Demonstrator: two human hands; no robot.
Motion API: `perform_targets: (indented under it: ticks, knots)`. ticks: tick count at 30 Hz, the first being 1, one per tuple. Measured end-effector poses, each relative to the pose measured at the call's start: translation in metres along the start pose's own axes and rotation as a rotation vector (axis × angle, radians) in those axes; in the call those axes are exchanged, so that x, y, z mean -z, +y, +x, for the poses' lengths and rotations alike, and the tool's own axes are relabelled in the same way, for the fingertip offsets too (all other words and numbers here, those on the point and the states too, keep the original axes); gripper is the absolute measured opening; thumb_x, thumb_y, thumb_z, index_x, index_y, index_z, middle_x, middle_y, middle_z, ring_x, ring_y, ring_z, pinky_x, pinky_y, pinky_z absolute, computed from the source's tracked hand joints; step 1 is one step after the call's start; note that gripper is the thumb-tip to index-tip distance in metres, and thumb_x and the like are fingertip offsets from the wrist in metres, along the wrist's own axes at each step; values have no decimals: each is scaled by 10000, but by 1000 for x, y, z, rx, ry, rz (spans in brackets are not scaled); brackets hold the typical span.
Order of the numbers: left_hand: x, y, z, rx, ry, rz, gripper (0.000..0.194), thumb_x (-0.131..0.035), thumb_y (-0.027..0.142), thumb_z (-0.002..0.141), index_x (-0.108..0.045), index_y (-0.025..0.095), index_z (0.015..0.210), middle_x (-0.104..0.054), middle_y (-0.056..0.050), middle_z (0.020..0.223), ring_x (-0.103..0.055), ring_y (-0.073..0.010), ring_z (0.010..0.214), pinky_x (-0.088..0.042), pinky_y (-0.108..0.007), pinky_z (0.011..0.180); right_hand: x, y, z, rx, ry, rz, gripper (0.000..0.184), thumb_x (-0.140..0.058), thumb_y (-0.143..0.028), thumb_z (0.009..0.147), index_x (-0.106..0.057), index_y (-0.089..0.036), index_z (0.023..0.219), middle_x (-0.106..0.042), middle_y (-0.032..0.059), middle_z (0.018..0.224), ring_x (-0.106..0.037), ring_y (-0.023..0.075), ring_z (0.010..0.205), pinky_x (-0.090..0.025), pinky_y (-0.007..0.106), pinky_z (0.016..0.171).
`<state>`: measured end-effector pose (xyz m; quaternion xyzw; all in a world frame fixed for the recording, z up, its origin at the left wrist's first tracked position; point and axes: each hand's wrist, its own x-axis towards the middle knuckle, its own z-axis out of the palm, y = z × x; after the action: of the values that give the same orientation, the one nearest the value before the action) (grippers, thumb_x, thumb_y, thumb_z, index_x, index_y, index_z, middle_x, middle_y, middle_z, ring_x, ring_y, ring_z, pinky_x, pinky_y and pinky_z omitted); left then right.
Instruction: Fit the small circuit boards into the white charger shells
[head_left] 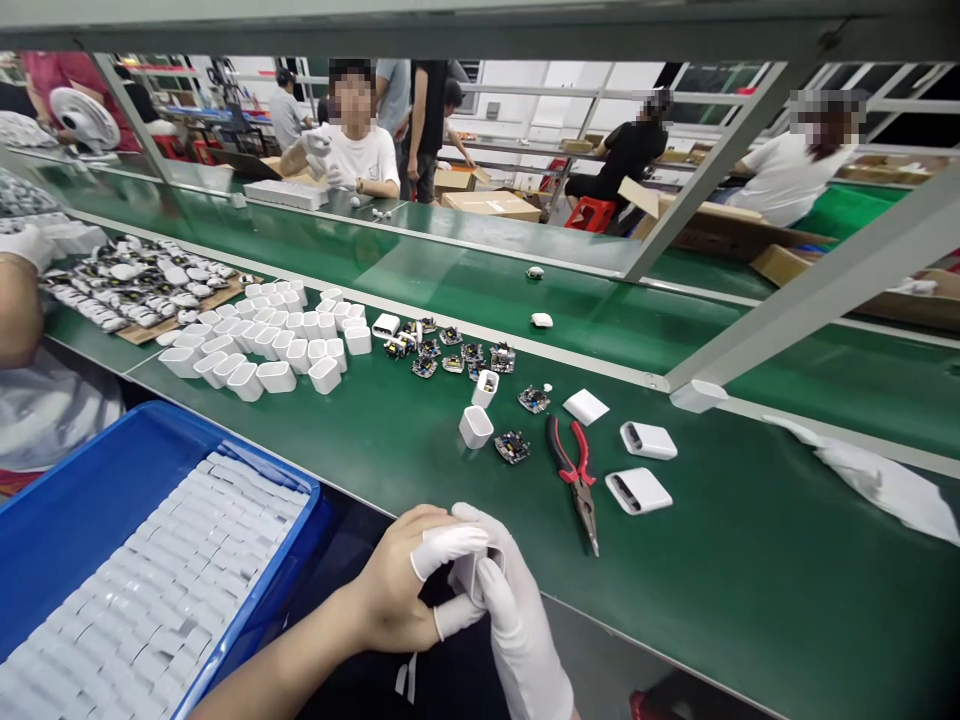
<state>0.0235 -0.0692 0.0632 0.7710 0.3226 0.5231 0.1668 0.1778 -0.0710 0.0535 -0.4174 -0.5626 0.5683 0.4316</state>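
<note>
My left hand [401,580], bare but for white covers on some fingers, grips a white plastic housing [466,576] between thumb and finger. My right hand [525,625], in a white glove, closes on the same housing from the other side, its thumb at the open end. Fingers hide much of the housing, and its inside is hard to make out. Beyond my hands stand an open white housing [476,428] and another with a board inside [486,388]. A circuit board [513,447] lies beside red-and-black long-nose pliers [576,475].
Many white housings [274,376] and several circuit boards [452,364] cover the green bench [735,570]. Two filled housings [639,491] lie right of the pliers. A blue bin [313,490] of white pieces stands at left. A metal post [810,290] slants at right. Co-workers sit nearby.
</note>
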Motion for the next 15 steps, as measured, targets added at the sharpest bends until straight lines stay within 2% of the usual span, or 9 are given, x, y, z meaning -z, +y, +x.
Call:
perform_targets:
  ticks: [3,9,12,15]
  knots:
    - [2,-2,0,16,-1,-32,574,-710,185,770,-477,221,1293,-716,-116,1079,-691,-218,967,-507,-356,901,2,6,-2,-18,-15,-67,431,-506,-469,952,-497,-272,1335,-550,81,1384,-512,237,1292,-488,347,1021]
    - [-1,-2,-4,26,2,-52,569,-695,137,758,-489,213,1283,-701,-116,1079,-672,-219,950,-510,-357,883,-2,8,-2,-42,45,-104,412,-532,-484,935,-544,-250,1274,-586,96,1328,-541,243,1251,-466,366,1042]
    - [-4,-2,-7,106,57,-131,583,-709,136,770,-473,233,1294,-680,-100,1101,-659,-209,959,-531,-332,855,-5,7,-2,-57,77,41,517,-577,-532,894,-517,-257,1328,-555,107,1378,-549,272,1241,-506,385,985]
    - [-6,-4,-11,195,140,-193,587,-714,119,774,-468,251,1291,-641,-96,1180,-634,-218,1062,-525,-335,918,-10,9,-2,-48,103,246,638,-656,-569,823,-494,-252,1353,-568,131,1369,-613,289,1154,-550,392,903]
